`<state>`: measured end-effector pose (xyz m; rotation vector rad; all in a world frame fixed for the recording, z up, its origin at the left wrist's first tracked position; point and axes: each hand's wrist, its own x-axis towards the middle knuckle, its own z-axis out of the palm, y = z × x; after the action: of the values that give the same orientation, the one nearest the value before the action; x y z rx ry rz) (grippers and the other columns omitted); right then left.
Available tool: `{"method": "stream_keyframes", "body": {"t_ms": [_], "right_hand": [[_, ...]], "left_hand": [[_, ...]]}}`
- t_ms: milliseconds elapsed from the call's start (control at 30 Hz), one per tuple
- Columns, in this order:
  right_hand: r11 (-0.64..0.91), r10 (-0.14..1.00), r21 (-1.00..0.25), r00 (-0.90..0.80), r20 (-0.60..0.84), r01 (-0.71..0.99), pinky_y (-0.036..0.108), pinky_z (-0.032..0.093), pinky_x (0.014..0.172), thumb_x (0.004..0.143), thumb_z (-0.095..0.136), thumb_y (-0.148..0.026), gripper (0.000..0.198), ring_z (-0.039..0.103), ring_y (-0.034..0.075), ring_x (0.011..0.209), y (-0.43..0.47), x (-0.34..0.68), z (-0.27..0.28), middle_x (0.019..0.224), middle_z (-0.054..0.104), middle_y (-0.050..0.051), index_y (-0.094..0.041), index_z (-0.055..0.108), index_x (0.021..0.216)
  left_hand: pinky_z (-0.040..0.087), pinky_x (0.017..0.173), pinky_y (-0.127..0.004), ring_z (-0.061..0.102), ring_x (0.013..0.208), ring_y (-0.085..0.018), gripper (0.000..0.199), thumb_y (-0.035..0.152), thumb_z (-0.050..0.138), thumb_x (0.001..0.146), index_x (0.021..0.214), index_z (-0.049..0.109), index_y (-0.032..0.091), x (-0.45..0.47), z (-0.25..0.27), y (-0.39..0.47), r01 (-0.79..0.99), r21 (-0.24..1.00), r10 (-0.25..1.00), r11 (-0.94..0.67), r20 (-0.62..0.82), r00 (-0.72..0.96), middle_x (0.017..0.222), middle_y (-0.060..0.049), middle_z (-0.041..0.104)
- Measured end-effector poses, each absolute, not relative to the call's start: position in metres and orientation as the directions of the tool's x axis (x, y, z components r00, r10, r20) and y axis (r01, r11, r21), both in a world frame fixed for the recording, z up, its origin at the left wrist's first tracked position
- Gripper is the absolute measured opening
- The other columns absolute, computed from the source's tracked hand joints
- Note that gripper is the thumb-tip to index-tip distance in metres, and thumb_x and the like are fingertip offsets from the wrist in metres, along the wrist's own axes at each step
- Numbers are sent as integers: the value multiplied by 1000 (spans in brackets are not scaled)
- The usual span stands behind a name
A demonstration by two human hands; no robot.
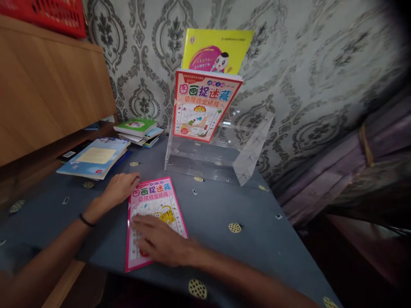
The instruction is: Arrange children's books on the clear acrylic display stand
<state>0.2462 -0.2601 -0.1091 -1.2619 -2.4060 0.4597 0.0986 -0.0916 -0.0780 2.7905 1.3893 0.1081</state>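
A pink picture book with a tiger on its cover lies face up on the table near its front edge. My right hand rests over the lower left part of the cover, its fingers stretched out and slightly blurred. At the book's upper left corner is my left hand, a dark band on its wrist. Its fingers reach forward beside the corner, and nothing shows in its grasp. Behind the book stands a clear acrylic rack. It holds a red-bordered picture book in front of a yellow book.
Left of the rack sits a small stack of books with a green one on top. Nearer lies a blue book on other books. A wooden cabinet bounds the left side, with a red basket above. A curtain hangs at right.
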Motion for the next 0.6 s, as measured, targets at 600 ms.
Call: {"method": "stream_keyframes", "body": {"t_ms": [600], "right_hand": [[75, 995, -271, -53, 89, 960, 46, 24, 123, 104, 35, -41, 61, 28, 28, 151, -185, 303, -133, 160, 32, 22, -1, 38, 151]], "left_hand": [[50, 80, -34, 71, 96, -27, 39, 35, 34, 102, 126, 60, 18, 92, -87, -105, 836, 85, 840, -542, 17, 543, 106, -13, 76]]}}
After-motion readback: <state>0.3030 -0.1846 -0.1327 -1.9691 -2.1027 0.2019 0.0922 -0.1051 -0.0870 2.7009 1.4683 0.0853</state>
